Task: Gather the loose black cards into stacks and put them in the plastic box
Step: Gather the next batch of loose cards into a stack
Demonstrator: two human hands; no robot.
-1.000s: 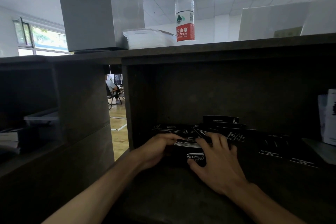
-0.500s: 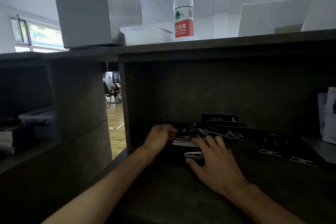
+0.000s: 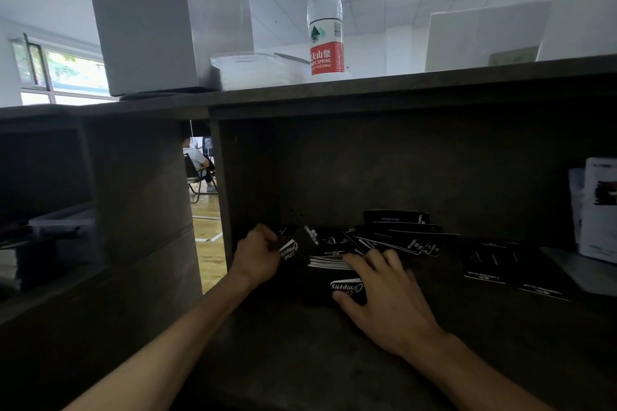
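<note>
head view looks into a dark shelf compartment where the loose black cards (image 3: 397,240) lie scattered across the shelf floor, some fanned and overlapping toward the back, more spread flat to the right (image 3: 494,269). left hand (image 3: 258,255) sits at the left end of the pile, fingers curled round a black card with white script (image 3: 289,248), pinching it at its edge. right hand (image 3: 384,290) lies palm down with fingers spread, fingertips pressing on a small stack (image 3: 329,262) whose pale edges show, while the thumb rests against another black card with white script (image 3: 347,287) just in front of that stack. plastic box (image 3: 257,68) stands above on the top surface (image 3: 434,80), clear and shallow, well apart from the cards and touching nothing the hands hold. just beside the box stands a water bottle (image 3: 326,20) with a red cap and red label, and to the box's left a tall grey block (image 3: 167,17). white packets (image 3: 597,207) lean at the far right of the shelf. through a gap at the left a seated person (image 3: 197,160) is in the room beyond.
</note>
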